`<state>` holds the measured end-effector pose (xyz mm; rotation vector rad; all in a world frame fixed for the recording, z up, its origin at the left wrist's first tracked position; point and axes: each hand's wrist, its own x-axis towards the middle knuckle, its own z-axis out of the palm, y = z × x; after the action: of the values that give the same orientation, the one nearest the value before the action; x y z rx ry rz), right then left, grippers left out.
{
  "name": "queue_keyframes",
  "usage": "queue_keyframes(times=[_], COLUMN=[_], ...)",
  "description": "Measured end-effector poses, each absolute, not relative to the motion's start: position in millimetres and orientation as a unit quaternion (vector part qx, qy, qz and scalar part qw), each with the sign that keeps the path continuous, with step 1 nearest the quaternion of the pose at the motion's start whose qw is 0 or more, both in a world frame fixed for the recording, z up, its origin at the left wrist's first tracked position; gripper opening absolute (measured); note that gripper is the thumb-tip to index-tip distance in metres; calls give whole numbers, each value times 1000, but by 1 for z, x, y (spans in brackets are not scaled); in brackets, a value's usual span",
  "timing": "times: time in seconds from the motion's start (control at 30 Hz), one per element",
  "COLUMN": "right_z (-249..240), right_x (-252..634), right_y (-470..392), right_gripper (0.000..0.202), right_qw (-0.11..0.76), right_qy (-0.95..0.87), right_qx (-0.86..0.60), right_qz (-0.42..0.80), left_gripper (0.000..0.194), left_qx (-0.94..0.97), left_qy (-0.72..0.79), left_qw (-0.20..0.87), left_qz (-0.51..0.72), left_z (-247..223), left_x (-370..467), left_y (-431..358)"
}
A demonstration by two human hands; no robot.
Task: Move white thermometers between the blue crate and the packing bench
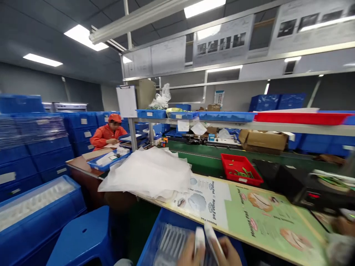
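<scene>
At the bottom of the view, my left hand [190,253] and my right hand [229,253] are side by side over a blue bin [151,242]. My left fingers are closed round a slim white piece [199,238] that points upward. A second slim white piece [211,236], tilted, is in my right hand. Motion blur hides the exact kind of both pieces. Inside the bin, left of my hands, a clear tray [172,240] holds several long white parts in a row.
Beyond the bin, the bench has a printed mouse-pad sheet [263,218], white sheets [149,171], a red tray [241,170] with small green parts, and a black device [309,195]. A blue stool [83,236] stands left. Another person's hand [344,225] shows at right; a person in orange [108,133] sits behind.
</scene>
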<state>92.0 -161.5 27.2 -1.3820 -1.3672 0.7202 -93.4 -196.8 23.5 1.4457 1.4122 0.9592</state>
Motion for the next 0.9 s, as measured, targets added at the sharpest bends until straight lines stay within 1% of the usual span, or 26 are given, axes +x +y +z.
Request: queue_keyframes(times=[0.07,0.1,0.13,0.2,0.27,0.33,0.4,0.47,0.5,0.57,0.63,0.73,0.83,0.9], right_z=[27,28,29,29,26,24,24,29,32,37,38,33,26,23], right_x=[108,116,124,138,148,150,146,134,126,106,85,66,87,131], right_y=[-138,-122,-104,-69,-41,-23,-12,-6,-4,-2,-6,-24,-45,-51], right_gripper=[56,59,61,62,59,53,50,49,50,61,67,63,67,65], right_qw=[515,515,510,482,438,390,350,322,311,281,235,171,143,126], right_qy=[-546,-539,-533,-520,-506,-508,-518,-524,-527,-558,-625,-736,-784,-773], right_qx=[-604,-619,-637,-682,-728,-758,-773,-785,-788,-780,-743,-654,-604,-621], right_qz=[269,248,225,180,148,124,104,77,63,44,43,36,10,-3], left_gripper=[72,76,75,61,49,46,46,43,39,32,31,29,26,23], left_qx=[607,623,638,651,645,628,617,614,610,589,556,501,494,523], left_qy=[549,540,536,546,574,599,599,579,571,570,579,595,602,594], left_qw=[418,402,384,350,332,331,320,286,263,220,180,144,148,166], left_qz=[394,399,398,393,379,370,397,454,482,530,569,611,609,588], left_z=[40,48,54,59,52,35,16,1,-3,-6,-5,-1,-1,-2], left_x=[-77,-68,-59,-44,-35,-31,-30,-30,-31,-32,-34,-38,-39,-37], left_y=[-141,-112,-84,-34,1,23,34,38,40,41,42,41,40,39])
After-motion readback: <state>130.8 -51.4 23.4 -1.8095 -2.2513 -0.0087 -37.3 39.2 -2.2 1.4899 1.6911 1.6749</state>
